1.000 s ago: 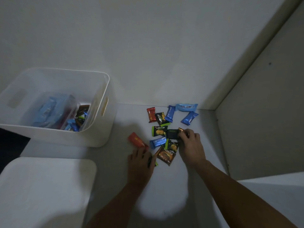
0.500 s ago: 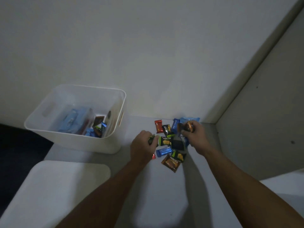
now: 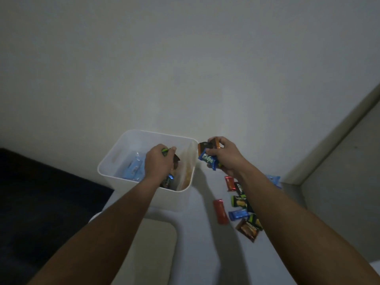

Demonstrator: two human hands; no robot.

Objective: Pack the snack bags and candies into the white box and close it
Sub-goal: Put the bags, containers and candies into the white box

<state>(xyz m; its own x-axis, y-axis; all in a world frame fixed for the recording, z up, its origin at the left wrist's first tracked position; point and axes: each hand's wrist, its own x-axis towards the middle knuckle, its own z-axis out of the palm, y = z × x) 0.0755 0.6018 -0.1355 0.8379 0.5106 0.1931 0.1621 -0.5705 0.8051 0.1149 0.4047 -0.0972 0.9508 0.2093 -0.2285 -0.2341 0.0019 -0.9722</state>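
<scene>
Dim tabletop (image 3: pixel 197 254); left hand (image 3: pixel 159 164) grips candies (image 3: pixel 171 159); right hand (image 3: pixel 225 156) grips "Kalpa" wrapper (image 3: pixel 207 161).

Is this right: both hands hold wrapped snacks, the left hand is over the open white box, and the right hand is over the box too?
Not quite. In the head view the right hand, holding a blue wrapper, is beside the white box, just outside its right wall, over the table. The left hand does hold snacks over the open box.
</scene>
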